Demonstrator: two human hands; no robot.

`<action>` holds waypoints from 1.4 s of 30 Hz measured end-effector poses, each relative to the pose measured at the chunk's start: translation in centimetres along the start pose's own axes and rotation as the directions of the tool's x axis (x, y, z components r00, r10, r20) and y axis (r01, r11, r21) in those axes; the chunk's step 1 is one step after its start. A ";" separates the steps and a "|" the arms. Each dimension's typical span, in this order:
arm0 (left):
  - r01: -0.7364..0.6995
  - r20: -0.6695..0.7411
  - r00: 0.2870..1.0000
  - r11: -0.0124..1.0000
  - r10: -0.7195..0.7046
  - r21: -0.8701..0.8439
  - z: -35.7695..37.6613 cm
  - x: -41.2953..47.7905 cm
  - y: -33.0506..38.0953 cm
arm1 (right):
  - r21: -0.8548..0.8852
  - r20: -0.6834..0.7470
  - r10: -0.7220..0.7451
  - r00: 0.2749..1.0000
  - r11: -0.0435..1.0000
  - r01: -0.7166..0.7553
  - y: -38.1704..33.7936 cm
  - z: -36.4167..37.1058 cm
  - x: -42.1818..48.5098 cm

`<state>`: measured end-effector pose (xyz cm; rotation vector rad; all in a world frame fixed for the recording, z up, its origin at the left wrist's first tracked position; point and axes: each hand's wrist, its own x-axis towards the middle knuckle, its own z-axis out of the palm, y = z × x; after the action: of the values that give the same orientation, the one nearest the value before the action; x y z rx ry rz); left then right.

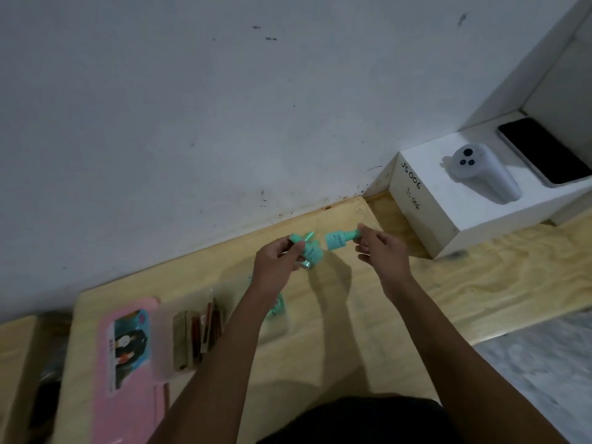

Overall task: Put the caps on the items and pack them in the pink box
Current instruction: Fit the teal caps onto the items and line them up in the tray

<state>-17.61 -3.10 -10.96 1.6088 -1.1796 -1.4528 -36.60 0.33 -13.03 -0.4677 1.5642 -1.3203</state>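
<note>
My left hand (278, 261) is closed around two or three small mint-green bottles (308, 248) held above the wooden table. My right hand (382, 248) pinches the cap end of another mint-green bottle (338, 240), held level, its body pointing at the left hand's bunch. The two lots are almost touching. The pink box (128, 354) lies at the lower left, lid side up with a picture on it. A further mint-green item (277, 307) rests on the table behind my left forearm, partly hidden.
A clear tray (166, 315) with brown and red sticks (198, 334) sits right of the pink box. A white block (426, 225) at the right carries a white device (483, 174) and a black phone (544, 152). The wall stands close behind the wooden table (480, 283).
</note>
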 end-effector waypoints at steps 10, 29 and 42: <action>-0.062 -0.207 0.977 0.997 0.050 -0.053 -5.9 -4.6 -1.3 | -0.243 0.246 -0.220 0.944 0.929 0.280 1.4 3.9 -5.4; -0.112 -0.164 0.970 0.927 0.180 0.358 -10.1 -7.4 -7.0 | -0.659 0.699 -0.399 0.593 -0.037 0.751 7.9 8.3 -7.6; -0.073 -0.054 0.992 0.860 0.117 0.505 -8.9 -6.4 -9.6 | -0.696 0.684 -0.377 0.624 -0.083 0.713 8.8 8.5 -7.1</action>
<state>-6.88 5.59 -15.75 1.8950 -1.6616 -1.0488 -23.67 4.53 -17.07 -2.3153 1.8378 -0.4348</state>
